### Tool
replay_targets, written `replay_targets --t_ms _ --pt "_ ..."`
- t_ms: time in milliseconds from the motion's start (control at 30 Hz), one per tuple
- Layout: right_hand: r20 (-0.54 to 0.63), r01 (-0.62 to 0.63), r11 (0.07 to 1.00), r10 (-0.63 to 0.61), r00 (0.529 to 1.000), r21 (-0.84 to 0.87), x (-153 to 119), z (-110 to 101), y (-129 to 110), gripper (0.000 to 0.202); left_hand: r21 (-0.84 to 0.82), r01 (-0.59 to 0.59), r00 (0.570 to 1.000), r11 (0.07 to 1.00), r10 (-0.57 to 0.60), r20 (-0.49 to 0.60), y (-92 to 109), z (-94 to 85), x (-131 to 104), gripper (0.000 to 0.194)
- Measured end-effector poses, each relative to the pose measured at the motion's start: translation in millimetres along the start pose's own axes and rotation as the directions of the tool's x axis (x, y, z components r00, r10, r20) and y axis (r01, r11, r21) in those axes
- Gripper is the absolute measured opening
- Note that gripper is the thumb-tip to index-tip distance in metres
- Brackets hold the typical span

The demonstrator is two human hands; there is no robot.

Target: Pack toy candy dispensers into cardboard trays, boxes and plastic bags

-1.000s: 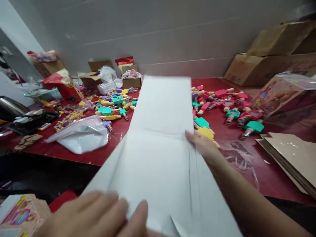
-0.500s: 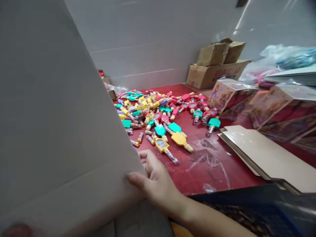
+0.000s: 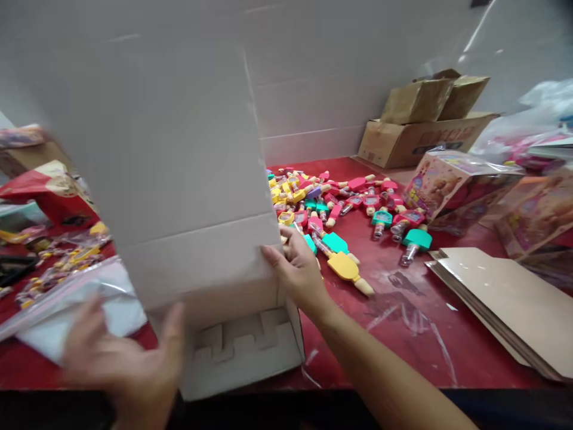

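A pale cardboard box [image 3: 201,161] stands at the near edge of the red table, its tall panel upright and its interlocked bottom flaps showing inside. My right hand [image 3: 298,269] grips the right edge of the box, thumb on the inner face and fingers behind. Beside the lower left of the box is my left hand [image 3: 129,352], blurred, with thumb and fingers spread and nothing in it. Behind and right of the box lies a pile of pink, yellow and green paddle-shaped toys [image 3: 344,266] with clear tubes.
Flat cardboard sheets [image 3: 505,298] are stacked at the right. Behind them stand printed boxes [image 3: 447,179] in clear film. Brown cartons [image 3: 416,140] sit by the wall. At the left are a red package [image 3: 49,191], small wrapped candies [image 3: 67,269] and a plastic bag [image 3: 102,298].
The box has come down and away from the camera, so its inside bottom now shows. My left hand has come off it and opened. The view has turned left.
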State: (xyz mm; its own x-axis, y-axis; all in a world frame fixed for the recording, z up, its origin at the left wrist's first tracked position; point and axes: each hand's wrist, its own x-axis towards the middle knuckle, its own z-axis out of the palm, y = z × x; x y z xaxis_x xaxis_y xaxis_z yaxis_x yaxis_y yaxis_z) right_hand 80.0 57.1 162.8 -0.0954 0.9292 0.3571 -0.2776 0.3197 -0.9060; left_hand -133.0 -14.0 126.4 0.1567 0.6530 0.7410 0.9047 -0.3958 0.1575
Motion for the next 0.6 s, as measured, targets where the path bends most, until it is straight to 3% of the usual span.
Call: replay_targets --t_ms 33,67,100,167,200,267,333,367,433,500,567,600 --pt "-0.003 -0.009 0.997 0.009 1.0 -0.078 4 -9 5 0.041 0.003 -0.038 0.998 0.999 0.038 0.058 8 13.1 -4 0.086" --pt "-0.018 -0.024 0.987 0.021 1.0 -0.159 6 -19 11 0.042 0.0 -0.09 0.979 0.996 0.089 0.184 16 25.6 -10 0.074" --pt "-0.052 -0.046 0.971 0.035 0.998 -0.233 4 -31 16 0.044 -0.01 -0.138 0.923 0.99 0.132 0.363 23 37.0 -16 0.061" --pt "-0.172 -0.117 0.931 0.06 0.983 -0.345 -7 -57 30 0.046 -0.022 -0.167 0.723 0.986 0.137 0.677 34 55.1 -27 0.045" --pt "-0.244 -0.157 0.907 0.063 0.968 -0.391 -16 -70 37 0.044 -0.006 -0.147 0.643 0.989 0.1 0.76 36 61.5 -31 0.044" --pt "-0.381 -0.238 0.834 0.037 0.924 -0.497 -40 -100 50 0.038 0.015 -0.092 0.568 0.996 0.04 0.822 36 70.4 -35 0.048" --pt "-0.454 -0.288 0.742 -0.025 0.891 -0.606 -66 -131 57 0.032 0.0 -0.075 0.562 0.997 0.043 0.826 31 76.6 -32 0.05" --pt "-0.443 -0.272 0.645 -0.115 0.889 -0.714 -77 -147 57 0.029 -0.005 -0.082 0.576 0.997 0.051 0.816 27 79.5 -29 0.05" --pt "-0.343 -0.235 0.353 -0.284 0.895 -0.906 -94 -176 47 0.025 0.031 -0.107 0.643 0.994 0.045 0.765 22 85.5 -21 0.046" --pt "-0.31 -0.287 0.119 -0.376 0.873 -0.951 -102 -204 24 0.028 0.051 -0.148 0.692 0.988 0.066 0.719 20 91.7 -14 0.044" --pt "-0.387 -0.416 0.029 -0.429 0.816 -0.909 -105 -231 -7 0.041 0.038 -0.2 0.708 0.979 0.117 0.696 20 97.8 -6 0.045" --pt "-0.458 -0.496 0.037 -0.446 0.769 -0.868 -106 -244 -24 0.053 0.029 -0.226 0.709 0.974 0.144 0.69 20 101.2 -2 0.047"
